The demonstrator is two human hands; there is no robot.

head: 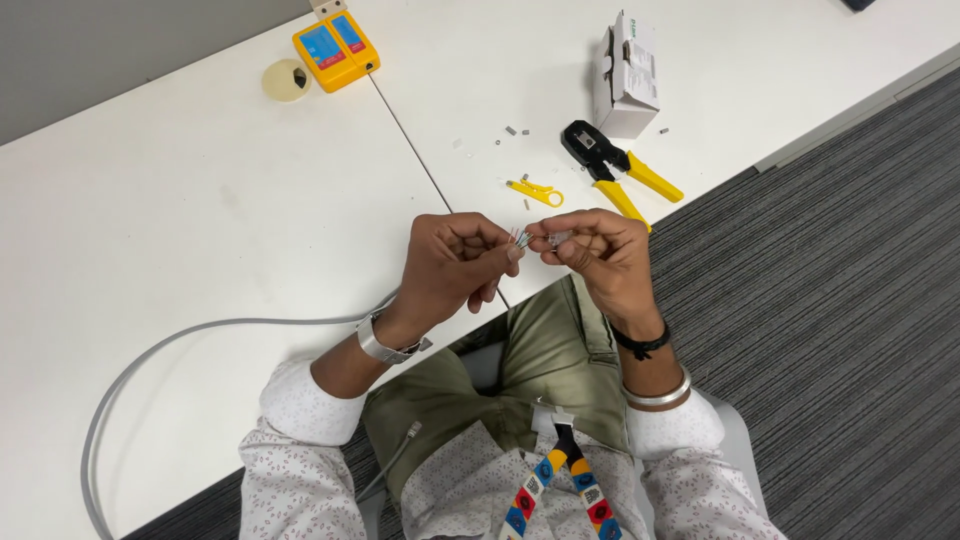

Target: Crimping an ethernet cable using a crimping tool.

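a white table [200,200] fills most of the view from above, with grey carpet [850,300] to its right and a person seated at the table's edge in olive trousers and a patterned white shirt. a long grey network cable [150,350] loops across the table on the left and runs up into the left hand [455,265], which is closed around the cable's end, thumb and fingers pinching it so that the short bared wires [518,237] stick out toward the right. the right hand [600,255] is just beside it, fingertips pinched on a small clear plug connector [558,238] held right at the wire tips — whether the wires are inside it is too small to tell. both hands hover over the table's near edge, above the lap.

farther back on the table lie a yellow-handled crimping tool [615,170], a white cardboard box [626,75] just behind it, a yellow cable tester [335,48] near the far edge, a roll of tape [287,80] beside the tester, a small yellow wire stripper [537,190] near the hands, and a few tiny scraps [510,131].
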